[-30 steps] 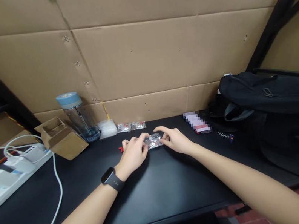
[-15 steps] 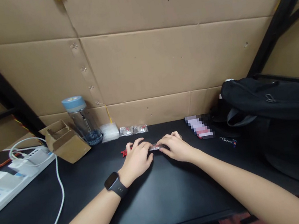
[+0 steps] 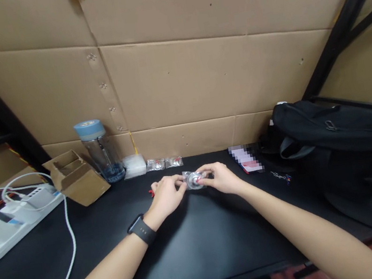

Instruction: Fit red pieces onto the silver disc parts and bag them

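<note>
Between my two hands is a small clear plastic packet [image 3: 193,180] with a round silvery item and a bit of red inside. My left hand [image 3: 168,193], with a dark watch [image 3: 141,229] on its wrist, pinches the packet's left edge. On the other side, the thumb and fingers of my right hand [image 3: 220,178] close on its right part. Small red pieces [image 3: 151,193] peek out beside my left hand, mostly hidden by it. Two similar packets, a left one [image 3: 156,164] and a right one [image 3: 174,162], lie behind at the cardboard wall.
At the left are a white power strip [image 3: 1,242] with cables, an opened cardboard box [image 3: 80,181], a water bottle [image 3: 100,149] and a stack of clear bags [image 3: 134,165]. A partly blurred phone-like item [image 3: 245,158], a keychain [image 3: 282,176] and a black backpack [image 3: 345,132] occupy the right.
The packet has tilted up, so its round content now faces me. My hands have drawn slightly apart, with fingers pinching its sides. The view has shifted slightly.
</note>
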Motion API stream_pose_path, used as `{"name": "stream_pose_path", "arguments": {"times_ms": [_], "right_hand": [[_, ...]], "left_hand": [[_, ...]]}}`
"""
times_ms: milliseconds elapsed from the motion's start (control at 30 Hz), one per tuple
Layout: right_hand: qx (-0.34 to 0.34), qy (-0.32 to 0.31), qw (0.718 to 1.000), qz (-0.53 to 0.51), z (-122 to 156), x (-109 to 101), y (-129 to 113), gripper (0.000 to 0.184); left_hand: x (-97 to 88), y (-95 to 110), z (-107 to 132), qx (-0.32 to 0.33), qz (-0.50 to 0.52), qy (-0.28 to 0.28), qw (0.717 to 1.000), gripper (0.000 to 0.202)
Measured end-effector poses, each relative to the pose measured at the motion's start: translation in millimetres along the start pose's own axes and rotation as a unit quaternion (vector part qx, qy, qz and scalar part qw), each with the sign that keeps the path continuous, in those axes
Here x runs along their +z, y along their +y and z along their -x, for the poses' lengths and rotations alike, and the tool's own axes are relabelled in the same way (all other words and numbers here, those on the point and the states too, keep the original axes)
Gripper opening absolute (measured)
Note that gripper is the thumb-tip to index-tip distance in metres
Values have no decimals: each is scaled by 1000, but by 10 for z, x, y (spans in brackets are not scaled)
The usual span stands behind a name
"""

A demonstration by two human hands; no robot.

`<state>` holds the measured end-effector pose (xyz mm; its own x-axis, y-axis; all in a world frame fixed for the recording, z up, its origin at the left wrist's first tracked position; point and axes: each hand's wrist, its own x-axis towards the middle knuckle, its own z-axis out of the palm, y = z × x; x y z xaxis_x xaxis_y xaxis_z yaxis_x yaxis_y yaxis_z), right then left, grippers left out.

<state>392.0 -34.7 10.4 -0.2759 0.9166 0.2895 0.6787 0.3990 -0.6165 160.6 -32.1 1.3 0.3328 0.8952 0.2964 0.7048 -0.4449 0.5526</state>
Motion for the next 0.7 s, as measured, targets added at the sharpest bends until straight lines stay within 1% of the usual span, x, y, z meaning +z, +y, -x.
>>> {"name": "stream_pose_path", "arguments": {"times_ms": [67, 133, 200, 300, 400, 467, 533, 600, 700], "right_hand": [[24, 20, 999, 44, -121, -69, 34, 19], [60, 16, 994, 93, -294, -133, 102, 19], [123, -19, 983, 138, -500, -173, 199, 22], [162, -26, 974, 156, -805, -175, 354, 24], [184, -13, 968, 171, -1027, -116, 465, 28], [189, -1, 966, 179, -1106, -56, 503, 33], [184, 13, 965, 189, -1133, 5, 514, 35], [167, 27, 964, 203, -1117, 52, 503, 33], [124, 37, 967, 221, -1034, 51, 460, 27]], "left_hand": [[-42, -35, -11, 20, -41, 57, 997, 23], [-116, -90, -24, 31, -71, 93, 993, 24], [-214, -168, -43, 24, -88, 107, 990, 24], [-368, -338, -90, -3, -109, 107, 988, 24], [-483, -555, -149, -3, -131, 63, 989, 21], [-530, -690, -187, 20, -138, 14, 990, 17], [-559, -782, -215, 44, -139, -28, 989, 14], [-572, -813, -230, 69, -134, -57, 987, 12], [-567, -771, -220, 114, -116, -86, 983, 12]]}}
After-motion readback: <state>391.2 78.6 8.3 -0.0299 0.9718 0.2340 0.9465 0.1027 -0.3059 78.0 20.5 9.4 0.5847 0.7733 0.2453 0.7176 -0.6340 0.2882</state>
